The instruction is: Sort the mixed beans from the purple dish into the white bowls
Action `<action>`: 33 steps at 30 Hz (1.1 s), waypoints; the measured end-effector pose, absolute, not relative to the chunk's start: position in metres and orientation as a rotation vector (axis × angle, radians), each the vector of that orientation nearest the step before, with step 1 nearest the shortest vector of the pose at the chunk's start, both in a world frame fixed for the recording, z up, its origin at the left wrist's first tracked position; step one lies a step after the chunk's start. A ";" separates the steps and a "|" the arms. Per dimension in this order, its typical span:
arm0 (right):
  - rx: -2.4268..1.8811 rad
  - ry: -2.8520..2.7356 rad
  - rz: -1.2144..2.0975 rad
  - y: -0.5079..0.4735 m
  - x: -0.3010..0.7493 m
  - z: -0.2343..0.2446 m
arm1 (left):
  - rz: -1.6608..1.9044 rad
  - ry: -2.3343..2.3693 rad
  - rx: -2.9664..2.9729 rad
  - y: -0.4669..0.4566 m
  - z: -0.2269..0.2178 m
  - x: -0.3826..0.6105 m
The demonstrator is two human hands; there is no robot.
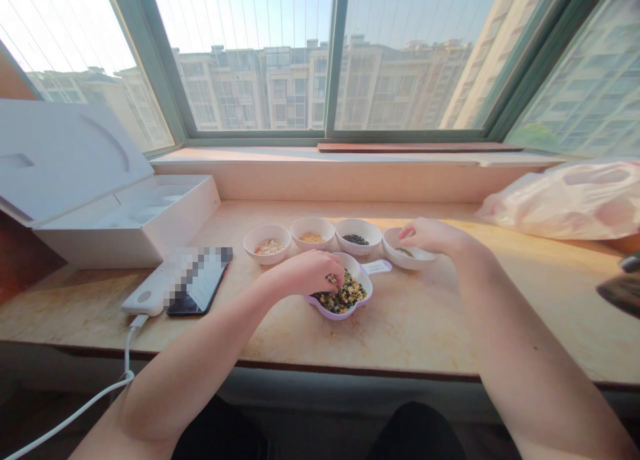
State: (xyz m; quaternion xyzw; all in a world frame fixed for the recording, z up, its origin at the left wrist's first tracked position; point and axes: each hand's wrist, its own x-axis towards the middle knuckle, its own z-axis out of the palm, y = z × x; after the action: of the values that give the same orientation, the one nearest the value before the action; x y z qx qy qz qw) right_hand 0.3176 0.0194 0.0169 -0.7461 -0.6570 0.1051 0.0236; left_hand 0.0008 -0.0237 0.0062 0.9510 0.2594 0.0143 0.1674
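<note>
My left hand (310, 273) sits over a lilac flower-shaped dish (360, 267) heaped with mixed green, dark and yellow seeds (344, 295). Its fingertips are at the mix, with a few seeds among them. My right hand (430, 237) hangs with bunched fingers just above the rim of a white bowl (415, 260) holding a small amount of dark-green grains. Three more white bowls stand in a row to its left: pale flakes (269, 247), yellow grains (312, 237) and black beans (356, 240). A white label (376, 267) lies by the dish.
A black phone (197, 290), partly blurred out, lies on a white power bank (150, 287) with a white cable running off the counter. An open white box (120, 207) stands at left, a plastic bag (565, 203) at right, and a window lies ahead.
</note>
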 end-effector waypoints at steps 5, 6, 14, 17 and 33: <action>-2.294 -2.027 0.269 0.015 0.311 0.020 | 0.068 0.743 2.728 -0.026 0.007 0.000; -2.292 -2.025 0.249 0.014 0.310 0.021 | 0.105 0.733 2.737 -0.026 0.006 -0.001; -2.164 -2.003 0.061 0.000 0.281 0.028 | 0.381 0.764 2.803 -0.025 0.001 -0.006; -2.006 -2.001 0.030 -0.005 0.266 0.031 | 0.444 0.846 2.823 -0.025 0.001 -0.005; -1.171 -1.897 1.154 -0.024 0.197 0.003 | 1.040 1.058 2.795 -0.016 -0.001 -0.008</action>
State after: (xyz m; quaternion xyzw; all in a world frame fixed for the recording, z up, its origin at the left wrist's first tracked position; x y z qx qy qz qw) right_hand 0.1965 -0.0235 0.0026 -0.4433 -0.7184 0.4371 0.3102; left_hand -0.0080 -0.0159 -0.0008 0.8832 0.3345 0.3285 -0.0114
